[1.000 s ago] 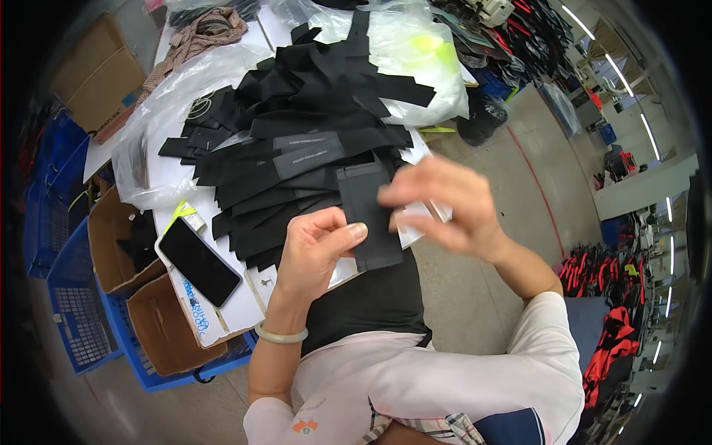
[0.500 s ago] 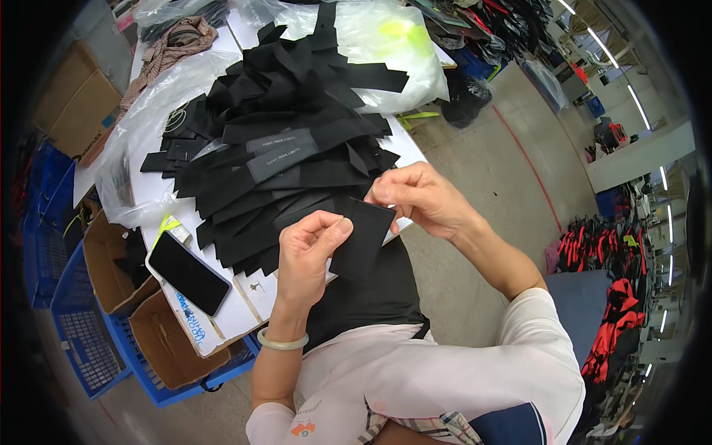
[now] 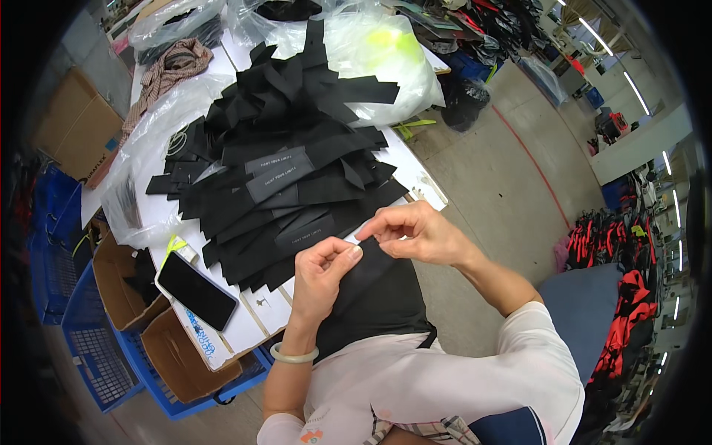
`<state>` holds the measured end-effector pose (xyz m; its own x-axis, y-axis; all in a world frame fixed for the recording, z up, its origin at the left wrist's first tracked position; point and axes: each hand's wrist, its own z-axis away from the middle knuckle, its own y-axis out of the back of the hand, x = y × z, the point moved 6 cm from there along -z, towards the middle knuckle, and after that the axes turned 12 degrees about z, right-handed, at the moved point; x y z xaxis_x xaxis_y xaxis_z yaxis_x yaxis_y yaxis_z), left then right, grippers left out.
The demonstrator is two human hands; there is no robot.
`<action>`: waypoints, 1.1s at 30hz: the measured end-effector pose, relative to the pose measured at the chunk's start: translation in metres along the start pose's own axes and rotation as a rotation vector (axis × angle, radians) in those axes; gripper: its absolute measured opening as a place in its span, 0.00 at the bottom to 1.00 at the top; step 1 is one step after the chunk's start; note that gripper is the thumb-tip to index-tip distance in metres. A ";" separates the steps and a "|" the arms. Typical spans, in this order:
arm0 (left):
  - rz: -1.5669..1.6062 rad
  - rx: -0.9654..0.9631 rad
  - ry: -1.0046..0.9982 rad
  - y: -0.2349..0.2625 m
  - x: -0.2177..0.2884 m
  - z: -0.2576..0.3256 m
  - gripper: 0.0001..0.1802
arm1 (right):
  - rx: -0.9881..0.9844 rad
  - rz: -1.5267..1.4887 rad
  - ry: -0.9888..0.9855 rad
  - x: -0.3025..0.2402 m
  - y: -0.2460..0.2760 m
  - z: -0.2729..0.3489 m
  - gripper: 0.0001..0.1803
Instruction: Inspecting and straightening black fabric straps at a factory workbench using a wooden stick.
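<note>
Head view: the left hand (image 3: 322, 276) has its fingers closed on the left edge of a black fabric piece (image 3: 362, 268); that thin, smooth piece lies between both hands, over the lap (image 3: 389, 308), near a loose heap of flat, matte strips (image 3: 285, 174); the right hand (image 3: 411, 233) has its fingers bent together at the upper corner, whether gripping it cannot be told; farther right sits crumpled red cloth (image 3: 627, 319).

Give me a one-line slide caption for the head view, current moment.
The left hand pinches a dark piece, right hand close by, beside a white table heaped with black strips.
</note>
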<state>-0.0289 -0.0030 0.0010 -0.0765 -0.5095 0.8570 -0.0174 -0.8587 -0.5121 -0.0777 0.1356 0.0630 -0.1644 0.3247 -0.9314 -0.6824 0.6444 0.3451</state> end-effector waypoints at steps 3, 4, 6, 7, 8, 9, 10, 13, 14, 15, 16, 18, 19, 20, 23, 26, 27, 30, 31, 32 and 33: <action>0.113 -0.006 0.079 -0.002 -0.004 0.001 0.06 | 0.110 0.350 0.127 -0.005 0.003 0.002 0.08; 0.108 -0.009 0.073 -0.003 -0.007 -0.001 0.06 | 0.113 0.351 0.134 -0.005 0.002 0.004 0.08; -0.269 0.077 -0.401 -0.008 0.019 -0.003 0.06 | 0.345 0.626 0.341 -0.022 0.005 0.012 0.06; -0.609 0.179 -0.528 -0.012 0.031 0.007 0.13 | 0.451 0.733 0.402 -0.031 0.006 0.016 0.06; -0.781 0.275 -0.622 -0.019 0.041 0.013 0.23 | 0.457 0.737 0.410 -0.032 0.006 0.017 0.06; -0.789 0.255 -0.607 -0.029 0.047 0.017 0.26 | 0.545 0.796 0.422 -0.034 0.009 0.020 0.07; -0.797 0.235 -0.592 -0.040 0.049 0.018 0.30 | 0.633 0.854 0.432 -0.037 0.012 0.022 0.07; -0.552 0.207 -0.558 -0.052 0.043 0.015 0.31 | 0.684 0.880 0.516 -0.049 0.000 0.020 0.10; -0.493 0.233 -0.568 -0.050 0.039 0.012 0.28 | 0.702 0.886 0.547 -0.051 -0.003 0.021 0.11; -0.495 0.234 -0.576 -0.049 0.035 0.009 0.28 | 0.703 0.888 0.549 -0.049 -0.004 0.021 0.13; -0.413 0.268 -0.618 -0.045 0.033 0.008 0.24 | 0.705 0.888 0.557 -0.049 -0.005 0.020 0.13; -0.329 0.304 -0.663 -0.040 0.030 0.007 0.21 | 0.734 0.881 0.547 -0.051 -0.005 0.020 0.13; -0.466 0.340 -0.750 -0.041 0.034 0.010 0.18 | 0.734 0.882 0.553 -0.052 -0.006 0.019 0.13; -0.601 0.374 -0.835 -0.044 0.038 0.013 0.16 | 0.731 0.902 0.544 -0.053 -0.006 0.018 0.13; -0.699 0.400 -0.821 -0.043 0.040 0.013 0.15 | 0.694 0.864 0.484 -0.047 -0.003 0.012 0.11; -0.778 0.411 -0.899 -0.043 0.043 0.011 0.16 | 0.585 0.596 0.286 -0.027 -0.002 0.000 0.08; -0.838 0.407 -0.886 -0.042 0.042 0.009 0.14 | 0.505 0.389 0.141 -0.013 -0.005 -0.006 0.06; -0.930 0.414 -0.872 -0.036 0.039 0.004 0.11 | 0.317 -0.757 -0.089 0.049 -0.033 -0.025 0.05; -0.969 0.432 -0.862 -0.031 0.039 0.003 0.09 | 0.298 -0.940 -0.090 0.060 -0.048 -0.032 0.05; -0.967 0.438 -0.874 -0.027 0.038 0.004 0.09 | 0.324 -1.073 -0.160 0.057 -0.059 -0.033 0.02; -0.905 0.435 -0.785 -0.018 0.034 0.004 0.08 | 0.198 -1.191 -0.107 0.058 -0.067 -0.033 0.02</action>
<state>-0.0274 -0.0046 0.0395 0.4021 0.4977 0.7685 0.5836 -0.7861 0.2037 -0.0651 0.0880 -0.0182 0.5583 -0.4943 -0.6663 -0.2436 0.6701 -0.7012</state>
